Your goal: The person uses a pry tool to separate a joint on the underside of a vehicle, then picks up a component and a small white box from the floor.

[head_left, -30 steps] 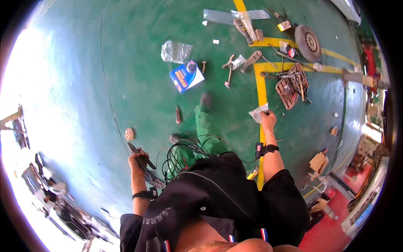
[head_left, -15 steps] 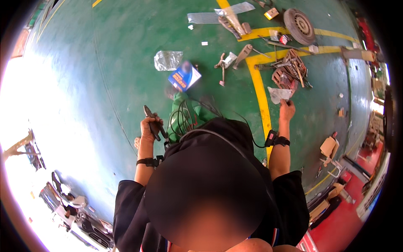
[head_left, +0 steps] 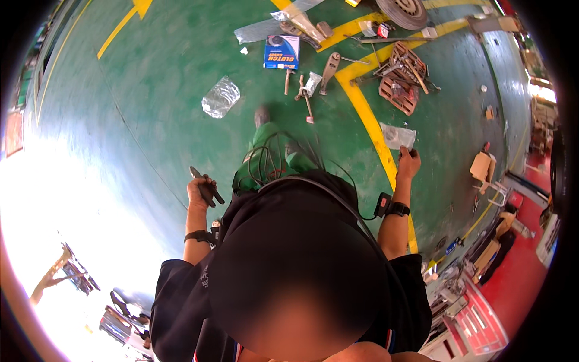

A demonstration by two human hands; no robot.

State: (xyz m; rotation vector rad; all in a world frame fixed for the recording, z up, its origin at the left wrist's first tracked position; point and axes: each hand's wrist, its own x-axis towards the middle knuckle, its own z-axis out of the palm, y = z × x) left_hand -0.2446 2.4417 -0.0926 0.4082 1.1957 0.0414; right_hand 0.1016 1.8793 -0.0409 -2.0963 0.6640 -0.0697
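My left hand (head_left: 197, 188), low on the left, is closed around a pair of pliers (head_left: 211, 193). The jaws point up and to the left, while the dark handles stick out toward my body. Out to the right, my right hand (head_left: 409, 161) pinches the edge of a clear plastic bag (head_left: 398, 136) that hangs over the green floor beside the yellow line. Whether the bag has something inside cannot be made out. Ahead of my feet, a blue and white cardboard box (head_left: 281, 53) lies on the floor just beyond a hammer (head_left: 287, 82).
A crumpled clear plastic sheet (head_left: 221, 98) lies ahead on the left. To the right are metal tools (head_left: 330, 72), a reddish-brown crate (head_left: 398, 90) with tools and a wheel (head_left: 405, 11). Cables (head_left: 271, 157) hang in front of my legs. A red tool cabinet (head_left: 480, 320) stands at lower right.
The blue box now lies farther ahead, past the hammer. Most floor items appear shifted up and left in the view. Both hands keep hold of the pliers and the bag.
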